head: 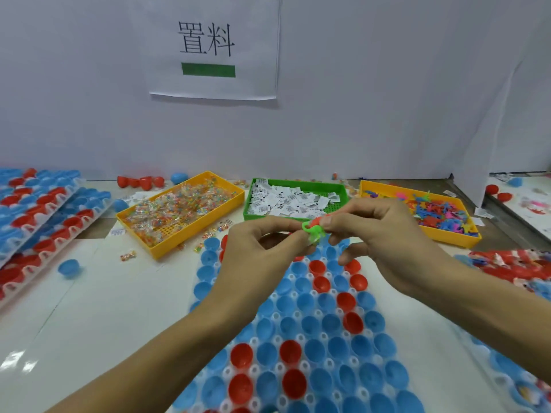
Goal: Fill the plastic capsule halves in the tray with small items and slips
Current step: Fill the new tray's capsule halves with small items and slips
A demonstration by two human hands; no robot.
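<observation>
Capsule halves [316, 350], blue and red, sit open-side up in the clear tray [275, 315] running from the near edge toward three bins. Above its far end, the left hand [262, 251] and right hand [378, 234] together pinch small green and orange toys [313, 229]. Bare white table [119, 299] lies left of the tray.

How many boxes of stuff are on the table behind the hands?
3. A yellow bin of candy packets sits on the left, a green bin of paper slips in the middle, and a yellow bin of little plastic toys on the right. None looks hidden.
</observation>
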